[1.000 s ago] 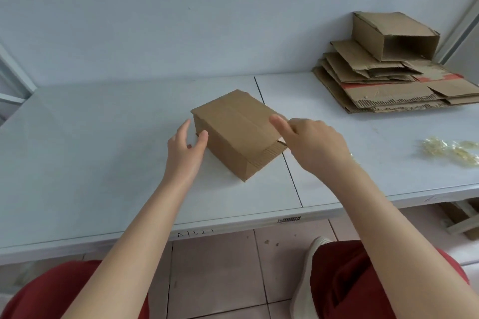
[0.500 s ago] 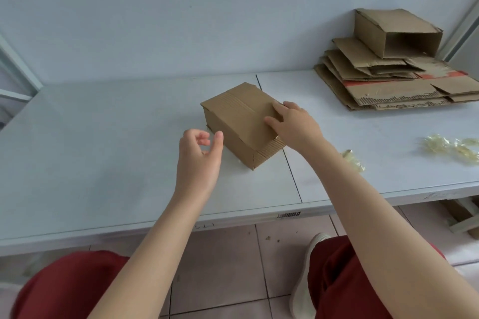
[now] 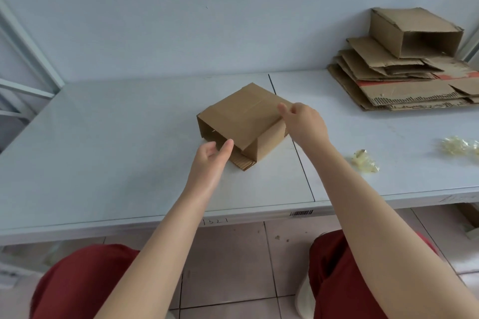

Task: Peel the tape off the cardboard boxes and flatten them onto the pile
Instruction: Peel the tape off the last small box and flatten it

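A small brown cardboard box (image 3: pixel 243 116) sits tilted in the middle of the white table (image 3: pixel 116 142), its near end open with flaps hanging out. My right hand (image 3: pixel 302 122) grips the box's right top edge, thumb over the top panel. My left hand (image 3: pixel 212 156) reaches at the open near end, fingers loosely curled by a flap, thumb touching the top panel's lower edge. The pile of flattened cardboard (image 3: pixel 404 85) lies at the back right, with an unflattened open box (image 3: pixel 412 31) resting on top of it.
Crumpled clear tape scraps lie on the table at the right, one wad (image 3: pixel 364 160) near my right forearm and another wad (image 3: pixel 458 146) by the right edge. A wall rises behind the table. My red-trousered knees are under the front edge.
The box has been tipped and its near end opened. My right hand shifted to the box's right top edge; my left hand moved from the air to the open end.
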